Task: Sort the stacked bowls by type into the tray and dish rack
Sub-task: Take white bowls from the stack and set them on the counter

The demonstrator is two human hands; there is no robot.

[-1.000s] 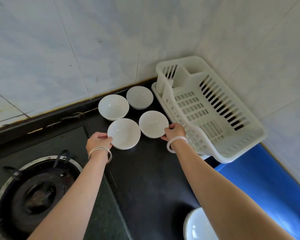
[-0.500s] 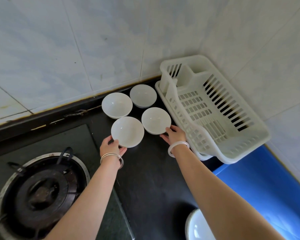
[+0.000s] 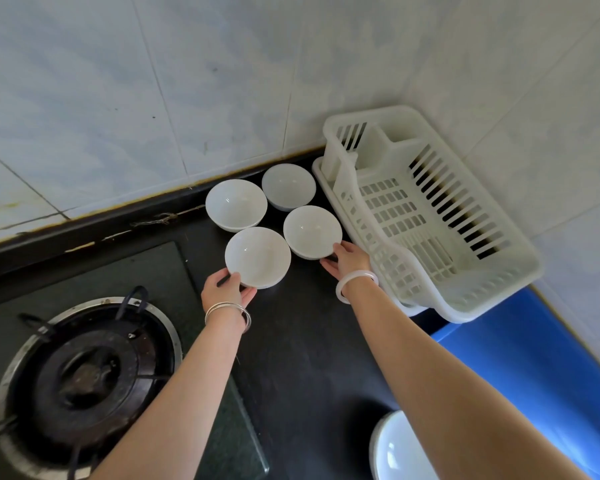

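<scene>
Several white bowls sit in a square group on the black counter by the wall. My left hand (image 3: pixel 226 289) grips the near edge of the front left bowl (image 3: pixel 257 256). My right hand (image 3: pixel 347 259) holds the near rim of the front right bowl (image 3: pixel 312 231). Behind them stand the back left bowl (image 3: pixel 236 203) and the back right bowl (image 3: pixel 288 186). The white plastic dish rack (image 3: pixel 426 216) stands empty just right of the bowls, in the corner. Part of another white dish (image 3: pixel 395 452) shows at the bottom edge.
A gas burner (image 3: pixel 84 372) with a metal ring lies at the lower left. A blue surface (image 3: pixel 534 368) lies at the lower right, below the rack. Tiled walls close off the back and the right side.
My left hand has slid from the left side of the front left bowl to its near edge. My right hand has shifted slightly along the front right bowl's rim. The view moved a little.
</scene>
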